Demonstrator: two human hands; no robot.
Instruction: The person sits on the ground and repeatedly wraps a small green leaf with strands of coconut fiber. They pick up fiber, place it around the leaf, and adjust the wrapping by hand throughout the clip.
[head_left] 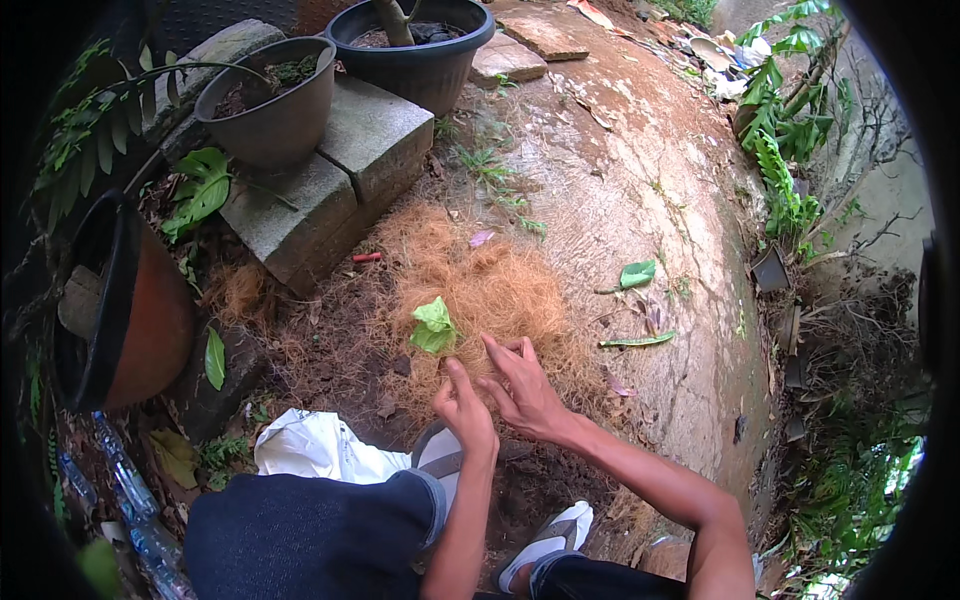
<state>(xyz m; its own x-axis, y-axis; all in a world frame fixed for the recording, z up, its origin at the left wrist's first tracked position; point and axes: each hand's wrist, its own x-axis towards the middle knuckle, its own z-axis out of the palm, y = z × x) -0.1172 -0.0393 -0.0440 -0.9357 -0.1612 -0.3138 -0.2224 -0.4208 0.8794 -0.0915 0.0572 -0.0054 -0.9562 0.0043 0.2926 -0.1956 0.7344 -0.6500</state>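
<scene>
A crumpled light-green leaf (434,326) lies at the near left part of a heap of orange-brown coconut fibre (500,290). My left hand (468,412) is just below the leaf, one fingertip close to its lower edge. Its other fingers are curled, and whatever they may hold is hidden. To its right, my right hand (527,392) reaches over the near side of the fibre. Its forefinger and thumb are apart, with no object visible between them. Whether single strands touch the fingers is too fine to tell.
A white sack (325,447) lies by my left knee. Concrete blocks (375,135) at the far left bear a grey plant pot (270,105); a larger black pot (425,65) stands behind. An orange-brown pot (150,310) tilts at the left. A red stick-like piece (367,257) lies beside the fibre.
</scene>
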